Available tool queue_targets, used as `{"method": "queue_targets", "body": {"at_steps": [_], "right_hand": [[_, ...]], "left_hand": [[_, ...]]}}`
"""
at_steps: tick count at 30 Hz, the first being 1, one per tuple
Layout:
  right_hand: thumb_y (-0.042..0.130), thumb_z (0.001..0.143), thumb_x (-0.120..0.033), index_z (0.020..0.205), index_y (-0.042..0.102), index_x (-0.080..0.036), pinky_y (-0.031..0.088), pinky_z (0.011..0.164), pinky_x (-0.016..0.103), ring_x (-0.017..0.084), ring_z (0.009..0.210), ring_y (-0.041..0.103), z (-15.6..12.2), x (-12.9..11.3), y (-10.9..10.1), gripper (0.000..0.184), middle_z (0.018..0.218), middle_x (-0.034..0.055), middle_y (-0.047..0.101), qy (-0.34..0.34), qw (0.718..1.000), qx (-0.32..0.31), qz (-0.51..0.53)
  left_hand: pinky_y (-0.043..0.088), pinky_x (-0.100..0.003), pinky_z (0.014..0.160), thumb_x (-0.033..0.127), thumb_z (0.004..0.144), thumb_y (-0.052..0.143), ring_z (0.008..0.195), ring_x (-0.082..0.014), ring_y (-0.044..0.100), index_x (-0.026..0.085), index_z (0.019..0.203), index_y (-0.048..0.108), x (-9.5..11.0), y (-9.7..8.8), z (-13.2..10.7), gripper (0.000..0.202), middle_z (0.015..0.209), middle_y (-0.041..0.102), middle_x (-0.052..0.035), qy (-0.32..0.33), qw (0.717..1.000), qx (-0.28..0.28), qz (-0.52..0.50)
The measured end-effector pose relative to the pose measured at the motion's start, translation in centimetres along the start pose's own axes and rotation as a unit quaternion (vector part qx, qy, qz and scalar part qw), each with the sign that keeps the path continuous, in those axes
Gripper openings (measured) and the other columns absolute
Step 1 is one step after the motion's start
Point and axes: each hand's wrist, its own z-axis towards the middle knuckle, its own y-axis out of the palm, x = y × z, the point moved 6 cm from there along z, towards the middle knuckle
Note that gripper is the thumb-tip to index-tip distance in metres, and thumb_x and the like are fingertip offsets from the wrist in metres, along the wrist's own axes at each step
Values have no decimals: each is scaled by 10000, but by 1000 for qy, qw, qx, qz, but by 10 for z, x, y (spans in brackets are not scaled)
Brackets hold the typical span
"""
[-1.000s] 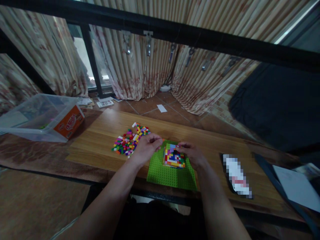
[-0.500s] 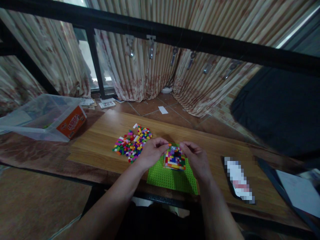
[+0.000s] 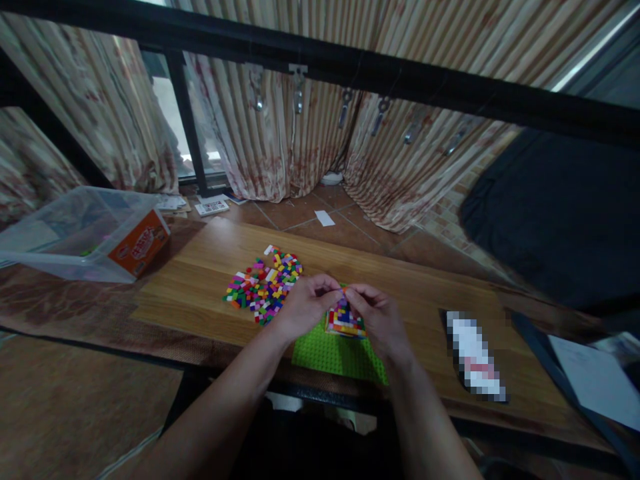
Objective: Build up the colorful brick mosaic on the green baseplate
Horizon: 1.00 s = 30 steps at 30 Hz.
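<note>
My left hand [image 3: 311, 303] pinches a small orange toy brick [image 3: 344, 290] at its fingertips, above the back of a multicoloured brick build [image 3: 346, 325]. My right hand [image 3: 380, 319] has thumb and finger closed right against the same spot; what lies between them is too small and covered to make out. The square build has layered walls of red, yellow, white, blue and purple bricks and sits on a green studded baseplate [image 3: 333, 357]. My right hand hides its right side. Left of my left hand spreads a loose pile of coloured bricks [image 3: 263, 287].
A clear plastic bin [image 3: 65, 260] with an orange label stands at the left end of the wooden board [image 3: 200, 287]. On the right lie a phone-like object [image 3: 475, 357], its face pixelated, and white paper [image 3: 595, 380]. A dark rail and curtains are beyond.
My right hand has moved left and inward, so its fingertips now meet those of my left hand over the build. The left hand stays nearly in place, and the view has shifted slightly.
</note>
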Motion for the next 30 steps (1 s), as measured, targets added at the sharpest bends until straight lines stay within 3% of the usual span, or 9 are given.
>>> {"method": "queue_targets", "body": {"at_steps": [5, 9, 14, 18, 23, 30], "right_hand": [[757, 669, -481, 647, 691, -206, 347, 501, 248, 99, 493, 407, 0, 1, 1, 284, 514, -36, 530, 6, 1000, 1, 14], [753, 673, -465, 709, 727, -217, 380, 537, 266, 113, 516, 451, 1, -1, -10, 251, 553, -25, 579, -1, 1000, 13, 15], [774, 647, -419, 726, 762, -231, 472, 686, 326, 190, 689, 621, 3, -4, -45, 204, 731, 32, 730, -20, 988, 80, -132], [740, 667, -479, 708, 765, -236, 466, 666, 347, 213, 683, 624, 4, 0, -61, 247, 757, 51, 746, -25, 961, 87, -260], [724, 692, -467, 738, 779, -250, 443, 647, 336, 200, 666, 596, 7, 9, -57, 229, 771, 47, 735, -38, 948, 63, -310], [731, 681, -418, 726, 779, -257, 439, 727, 366, 221, 758, 600, 17, 18, -58, 174, 814, 56, 706, -48, 938, 77, -334]], "left_hand": [[413, -237, 619, 240, 755, 655, 599, -102, 524, 150, 744, 651, 2, 4, -1, 91, 632, 595, 17, 1, 1000, -15, -9], [404, -234, 606, 237, 750, 664, 587, -93, 513, 141, 750, 651, 4, 0, -1, 97, 637, 596, 17, -1, 1000, 2, -26], [388, -224, 576, 221, 738, 670, 562, -81, 497, 142, 749, 640, 4, -16, 2, 85, 625, 585, 28, -24, 997, 64, -23], [386, -222, 563, 216, 727, 669, 546, -82, 492, 148, 727, 631, 4, -22, 2, 78, 590, 572, 34, -36, 997, 74, -15], [388, -223, 562, 201, 723, 665, 543, -80, 493, 153, 715, 628, 4, -22, 2, 61, 597, 578, 34, -33, 997, 72, -6], [395, -228, 578, 218, 729, 665, 563, -86, 504, 150, 712, 632, 4, -24, 0, 78, 614, 581, 30, -26, 997, 75, 12]]}}
